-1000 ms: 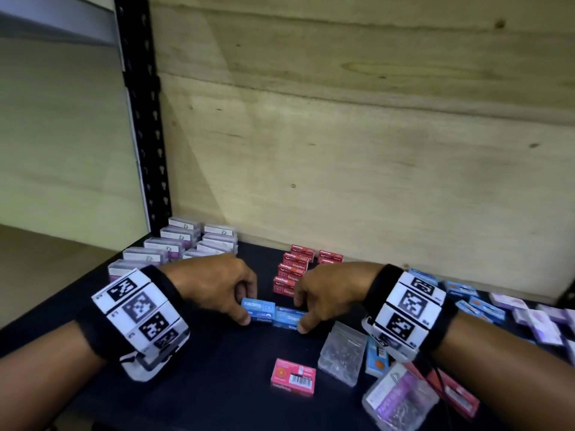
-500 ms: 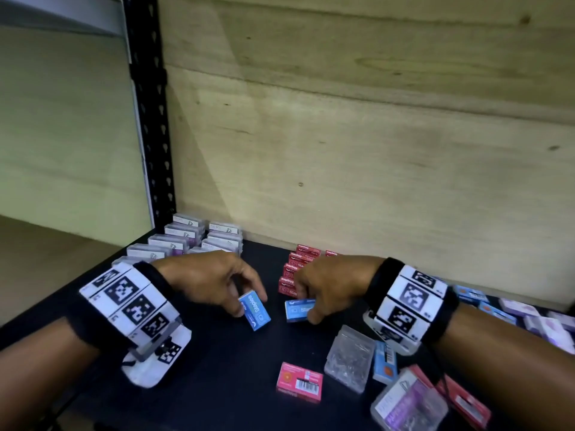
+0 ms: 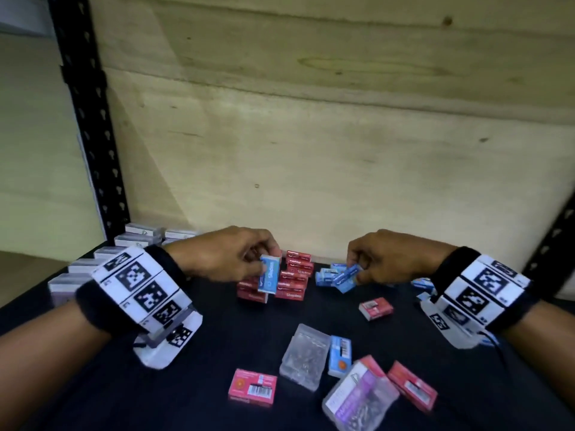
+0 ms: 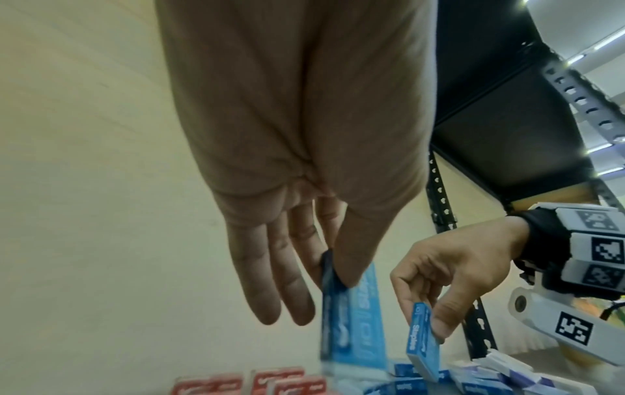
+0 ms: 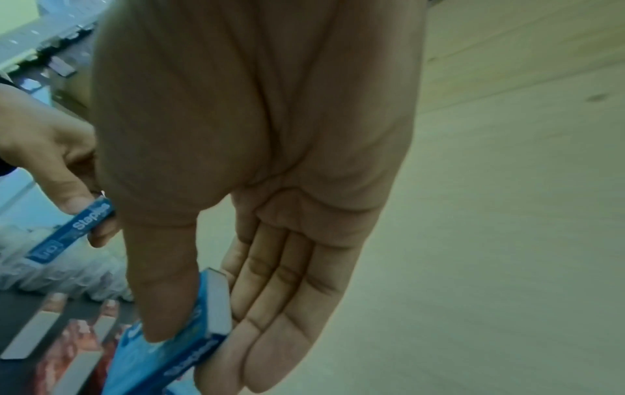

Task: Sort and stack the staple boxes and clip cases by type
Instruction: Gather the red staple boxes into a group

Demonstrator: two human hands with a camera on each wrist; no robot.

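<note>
My left hand [image 3: 245, 262] pinches a blue staple box [image 3: 269, 275] between thumb and fingers, held upright in front of the stacked red staple boxes [image 3: 294, 275]; the left wrist view shows that same blue staple box [image 4: 351, 326] under my thumb. My right hand [image 3: 370, 262] pinches a second blue staple box [image 3: 346, 278], tilted, just above a small group of blue boxes [image 3: 325, 275] on the black shelf [image 3: 186, 399]. In the right wrist view my thumb and fingers clamp this second blue box [image 5: 189, 342].
Grey-white boxes [image 3: 93, 262] stand in rows at the back left. Loose red staple boxes [image 3: 252, 388] [image 3: 376, 308] [image 3: 412, 390], a blue box [image 3: 340, 354] and clear clip cases [image 3: 305, 357] [image 3: 361, 399] lie near the front. More blue boxes [image 3: 421, 284] sit behind my right wrist. A plywood wall closes the back.
Both hands lifted their blue boxes off the shelf and moved apart: the left toward the red stacks, the right over to the blue group on the right.
</note>
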